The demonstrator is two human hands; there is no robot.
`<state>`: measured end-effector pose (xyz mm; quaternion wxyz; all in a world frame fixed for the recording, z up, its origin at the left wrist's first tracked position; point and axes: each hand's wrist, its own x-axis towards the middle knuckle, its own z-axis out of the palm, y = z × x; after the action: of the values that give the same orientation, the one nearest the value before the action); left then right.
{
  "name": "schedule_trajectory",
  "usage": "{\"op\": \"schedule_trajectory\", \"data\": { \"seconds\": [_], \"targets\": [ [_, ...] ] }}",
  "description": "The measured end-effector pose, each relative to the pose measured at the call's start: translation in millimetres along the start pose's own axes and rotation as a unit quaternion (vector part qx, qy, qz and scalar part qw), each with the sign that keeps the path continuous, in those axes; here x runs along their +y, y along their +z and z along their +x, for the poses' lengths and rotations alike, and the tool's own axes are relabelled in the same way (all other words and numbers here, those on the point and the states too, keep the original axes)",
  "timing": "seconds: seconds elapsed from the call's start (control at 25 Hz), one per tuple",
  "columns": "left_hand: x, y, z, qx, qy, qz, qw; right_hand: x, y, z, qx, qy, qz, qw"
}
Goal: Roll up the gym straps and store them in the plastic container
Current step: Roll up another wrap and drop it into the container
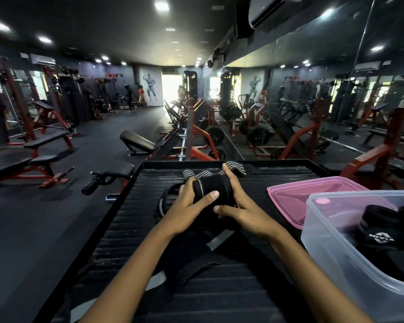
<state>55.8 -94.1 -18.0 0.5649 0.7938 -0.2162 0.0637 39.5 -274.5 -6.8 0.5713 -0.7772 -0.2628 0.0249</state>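
Observation:
A black gym strap [216,188] sits partly rolled into a thick bundle in the middle of the black ribbed platform [254,287]. My left hand [187,206] grips the roll from the left, thumb across its front. My right hand [240,206] holds it from the right, fingers curled over the top. The strap's grey-striped loose end [236,166] trails away behind the roll. Another black strap [187,264] lies unrolled under my forearms. The clear plastic container [331,241] stands at the right and holds a rolled black strap with a white logo [378,227].
A pink lid [289,201] lies behind the container, near the platform's right edge. A loose strap loop [166,199] lies left of the roll. Benches, red machines and a mirror wall fill the gym beyond. A padded roller [112,174] juts out at the platform's left.

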Motion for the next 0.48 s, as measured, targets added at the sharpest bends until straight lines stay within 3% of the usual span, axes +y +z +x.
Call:
{"op": "schedule_trajectory", "data": {
  "seconds": [0.24, 0.48],
  "targets": [
    [9, -2, -5, 0.011, -0.005, -0.047, 0.999, 5, 2, 1, 0.004, -0.011, -0.102, 0.995],
    [11, 0, -2, -0.001, -0.020, -0.114, 0.993, -8, -3, 1, 0.072, -0.051, 0.072, 0.993]
  ]
}}
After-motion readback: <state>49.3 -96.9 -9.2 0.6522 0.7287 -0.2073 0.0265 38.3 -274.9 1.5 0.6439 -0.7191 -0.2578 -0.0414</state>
